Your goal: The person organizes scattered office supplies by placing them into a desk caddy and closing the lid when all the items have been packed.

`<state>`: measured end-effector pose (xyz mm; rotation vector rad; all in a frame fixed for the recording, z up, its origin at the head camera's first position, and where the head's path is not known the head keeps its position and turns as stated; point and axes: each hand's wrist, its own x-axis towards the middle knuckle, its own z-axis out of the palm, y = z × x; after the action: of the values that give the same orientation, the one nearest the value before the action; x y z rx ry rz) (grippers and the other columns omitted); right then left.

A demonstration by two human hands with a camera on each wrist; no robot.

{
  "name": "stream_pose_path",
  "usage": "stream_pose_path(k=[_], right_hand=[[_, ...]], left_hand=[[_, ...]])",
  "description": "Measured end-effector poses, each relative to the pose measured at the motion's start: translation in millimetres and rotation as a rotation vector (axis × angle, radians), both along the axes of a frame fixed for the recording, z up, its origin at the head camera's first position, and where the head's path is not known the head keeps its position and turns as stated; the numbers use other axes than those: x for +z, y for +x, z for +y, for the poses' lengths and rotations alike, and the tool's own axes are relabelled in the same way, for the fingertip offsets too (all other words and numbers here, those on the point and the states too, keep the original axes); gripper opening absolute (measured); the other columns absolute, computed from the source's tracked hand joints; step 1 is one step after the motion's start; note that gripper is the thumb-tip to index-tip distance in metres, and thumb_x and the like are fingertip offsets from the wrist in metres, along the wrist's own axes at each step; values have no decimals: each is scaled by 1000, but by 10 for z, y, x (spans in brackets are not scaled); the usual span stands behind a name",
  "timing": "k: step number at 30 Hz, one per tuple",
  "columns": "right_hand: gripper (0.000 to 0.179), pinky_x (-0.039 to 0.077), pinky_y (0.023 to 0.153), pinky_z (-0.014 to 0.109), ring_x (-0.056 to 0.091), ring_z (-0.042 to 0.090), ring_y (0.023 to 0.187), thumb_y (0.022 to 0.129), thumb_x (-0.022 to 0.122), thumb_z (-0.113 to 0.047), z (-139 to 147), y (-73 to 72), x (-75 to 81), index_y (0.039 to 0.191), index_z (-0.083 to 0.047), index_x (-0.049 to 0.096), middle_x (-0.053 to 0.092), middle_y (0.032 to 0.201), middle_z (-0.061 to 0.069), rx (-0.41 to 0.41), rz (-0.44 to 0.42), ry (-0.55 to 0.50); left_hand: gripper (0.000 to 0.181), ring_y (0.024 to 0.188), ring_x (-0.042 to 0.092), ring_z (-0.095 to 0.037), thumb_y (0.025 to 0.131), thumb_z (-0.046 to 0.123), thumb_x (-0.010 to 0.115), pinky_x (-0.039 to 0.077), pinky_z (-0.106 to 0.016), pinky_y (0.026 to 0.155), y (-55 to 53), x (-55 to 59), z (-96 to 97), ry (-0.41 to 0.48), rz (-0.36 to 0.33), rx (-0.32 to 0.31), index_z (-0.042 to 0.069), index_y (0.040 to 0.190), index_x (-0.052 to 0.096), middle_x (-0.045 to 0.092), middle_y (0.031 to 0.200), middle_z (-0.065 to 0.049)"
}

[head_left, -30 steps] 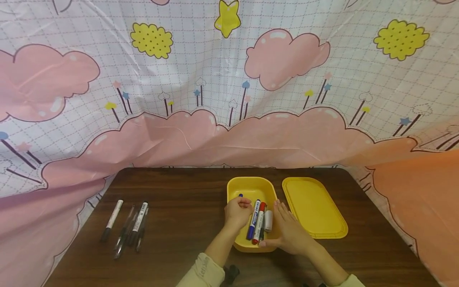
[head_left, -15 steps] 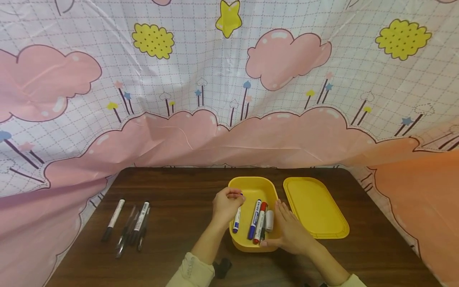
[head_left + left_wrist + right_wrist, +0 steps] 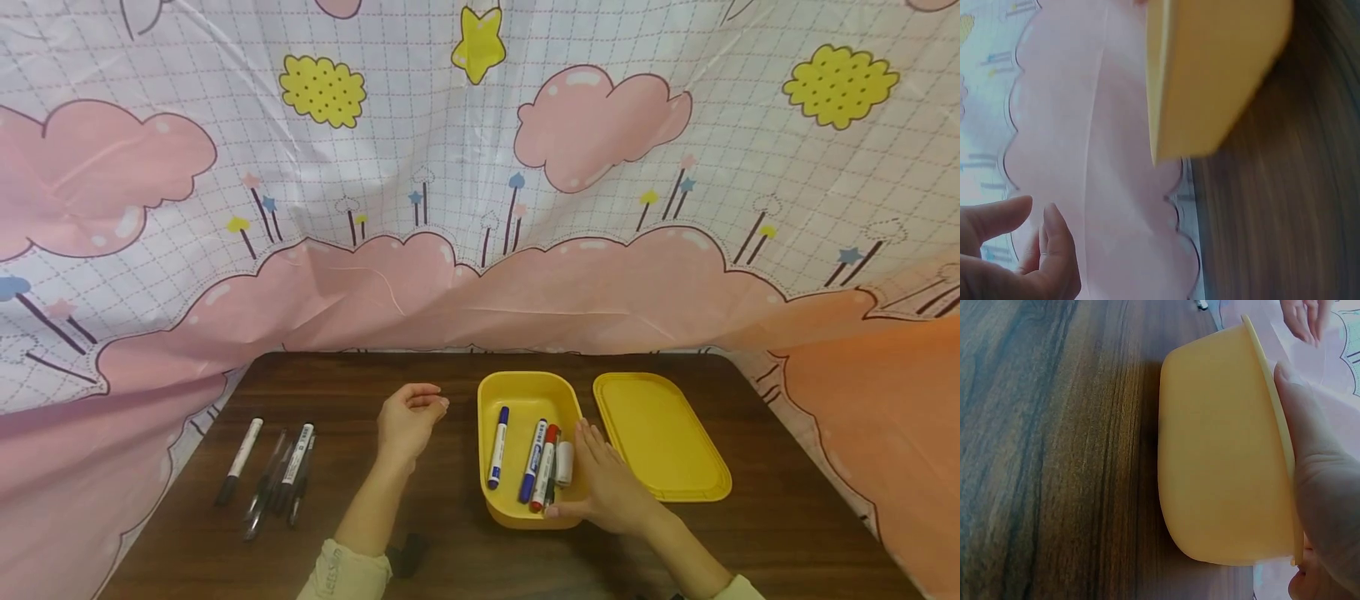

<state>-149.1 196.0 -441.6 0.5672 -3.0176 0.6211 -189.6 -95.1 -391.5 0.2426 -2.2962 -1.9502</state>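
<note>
My left hand (image 3: 407, 423) hangs over the dark table between the pens on the left and the yellow box (image 3: 529, 521). Its fingers are loosely bent, with nothing between thumb and fingertips (image 3: 1052, 215). My right hand (image 3: 611, 492) rests at the box's near right corner, fingers straight along the right rim and thumb (image 3: 1304, 409) over the near rim. Inside the box, a blue-capped whiteboard marker (image 3: 498, 450) lies along the left side. Toward the right lie another blue marker (image 3: 533, 461), a red-capped marker (image 3: 543, 468) and a short whitish cylinder (image 3: 564, 463), beside a partly hidden dark pen.
A flat yellow lid (image 3: 663, 437) lies right of the box. On the left are a white marker with a black end (image 3: 240, 461), a second white marker (image 3: 297, 454) and several clear-bodied pens (image 3: 264, 487). A patterned cloth (image 3: 450, 308) hangs behind the table (image 3: 360, 383).
My left hand has let go of the blue-capped marker in the box and moved left, out over the table. The right hand has stayed at the box's rim.
</note>
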Motion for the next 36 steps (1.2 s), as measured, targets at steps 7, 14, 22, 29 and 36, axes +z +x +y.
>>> stream_pose_path(k=[7, 14, 22, 29, 36], right_hand=[[127, 19, 115, 61, 14, 46, 146, 67, 72, -70, -12, -13, -26, 150, 9, 17, 15, 158, 29, -7, -1, 2], [126, 19, 116, 61, 12, 47, 146, 67, 72, -70, -7, -10, -34, 149, 10, 18, 16, 158, 29, 1, -17, 0], [126, 17, 116, 61, 12, 47, 147, 68, 72, -69, -4, -13, -3, 150, 9, 18, 15, 158, 28, 1, -19, 1], [127, 18, 116, 60, 12, 46, 147, 67, 71, -70, -1, -14, 6, 149, 10, 17, 14, 158, 29, 3, -9, 9], [128, 19, 115, 61, 14, 47, 146, 66, 70, -73, -4, -9, -4, 149, 10, 19, 16, 158, 29, 11, 5, 8]], left_hand=[[24, 85, 67, -13, 87, 13, 70, 51, -26, 78, 47, -8, -355, -43, -17, 49, 8, 110, 66, 70, 97, -6], [26, 82, 67, -8, 88, 14, 68, 54, -25, 79, 84, -109, -742, -87, -23, 100, 7, 112, 64, 70, 97, -4], [32, 86, 65, -15, 90, 21, 66, 49, -21, 70, 156, -315, -1274, -228, -95, 185, 5, 117, 62, 69, 105, -9], [36, 94, 64, -30, 89, 23, 66, 44, -25, 67, 252, -479, -1562, -351, -146, 247, 1, 117, 61, 70, 112, -17], [34, 86, 66, -29, 85, 20, 69, 43, -25, 64, 316, -586, -1664, -427, -120, 287, -2, 110, 63, 71, 106, -20]])
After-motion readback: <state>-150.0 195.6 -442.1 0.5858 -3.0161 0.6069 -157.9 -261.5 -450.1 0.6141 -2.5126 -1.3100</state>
